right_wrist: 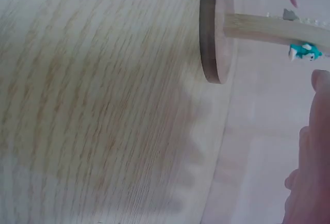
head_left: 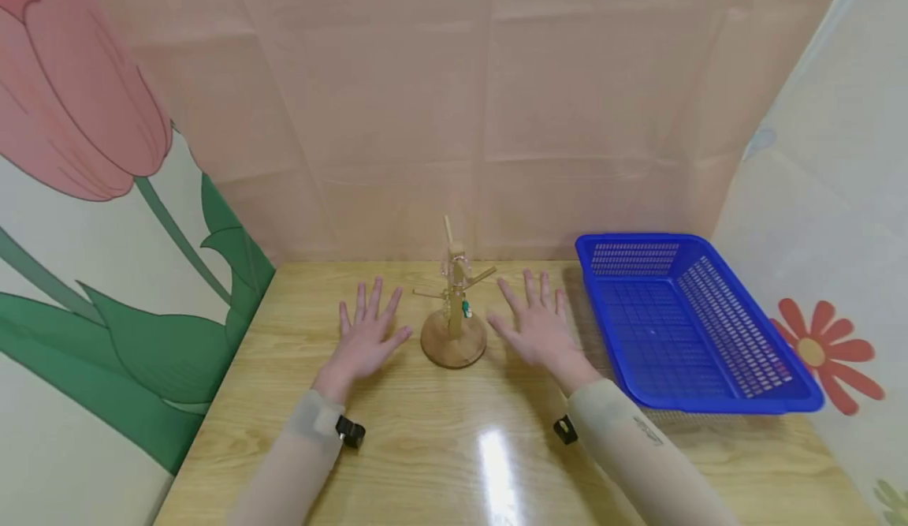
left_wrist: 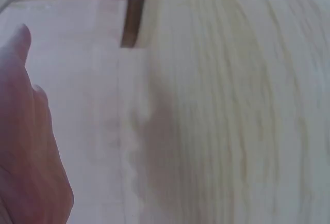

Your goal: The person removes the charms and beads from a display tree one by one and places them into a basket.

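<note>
A wooden stand with a round base, an upright post and several pegs is at the middle of the table. Beaded strands hang from its pegs, and a small green-and-white figure charm dangles beside the post. To the stand's left, my left hand is held with fingers spread, holding nothing. On the other side my right hand is likewise spread, apart from the stand. In the right wrist view the teal-and-white charm shows close to the post.
A blue plastic basket with mesh walls stands to the right of my right hand. The wood-grain table meets a pink cloth backdrop behind. Printed flower panels flank both sides.
</note>
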Motion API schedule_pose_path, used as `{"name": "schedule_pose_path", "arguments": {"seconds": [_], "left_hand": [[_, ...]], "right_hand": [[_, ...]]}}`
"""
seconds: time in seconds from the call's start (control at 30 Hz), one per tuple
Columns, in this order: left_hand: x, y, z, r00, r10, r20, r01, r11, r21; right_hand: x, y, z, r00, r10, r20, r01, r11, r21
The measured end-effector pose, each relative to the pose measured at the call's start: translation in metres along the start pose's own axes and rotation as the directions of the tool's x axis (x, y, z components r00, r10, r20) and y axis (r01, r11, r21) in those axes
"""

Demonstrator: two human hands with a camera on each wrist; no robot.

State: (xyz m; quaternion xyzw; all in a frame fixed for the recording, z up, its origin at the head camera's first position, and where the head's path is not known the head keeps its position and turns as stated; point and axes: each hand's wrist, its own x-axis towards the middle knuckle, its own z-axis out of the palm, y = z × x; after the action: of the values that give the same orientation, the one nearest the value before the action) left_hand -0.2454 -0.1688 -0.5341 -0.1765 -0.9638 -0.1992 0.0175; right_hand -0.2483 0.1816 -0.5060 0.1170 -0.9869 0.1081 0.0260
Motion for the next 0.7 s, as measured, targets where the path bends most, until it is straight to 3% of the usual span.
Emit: {"name": "schedule_pose_path", "arguments": {"seconds": [0.2,0.37,0.57,0.7], "left_hand": [[-0.002,0.008,-0.008,0.997,0.027,-0.078,-0.036,0.993,-0.116],[-0.002,0.016,-0.017,0.982,0.060,-0.179,-0.099,0.971,-0.217],[-0.001,0.030,-0.026,0.956,0.070,-0.286,-0.174,0.918,-0.356],[0.002,0.040,-0.028,0.930,0.045,-0.364,-0.219,0.864,-0.452]], "right_hand": [[0.001,0.003,-0.006,0.999,0.022,-0.038,-0.019,0.997,0.079],[0.001,0.005,-0.012,0.994,0.029,-0.110,-0.010,0.985,0.174],[0.000,0.007,-0.019,0.977,0.047,-0.208,0.019,0.952,0.304],[0.001,0.005,-0.022,0.958,0.048,-0.281,0.066,0.922,0.382]]}}
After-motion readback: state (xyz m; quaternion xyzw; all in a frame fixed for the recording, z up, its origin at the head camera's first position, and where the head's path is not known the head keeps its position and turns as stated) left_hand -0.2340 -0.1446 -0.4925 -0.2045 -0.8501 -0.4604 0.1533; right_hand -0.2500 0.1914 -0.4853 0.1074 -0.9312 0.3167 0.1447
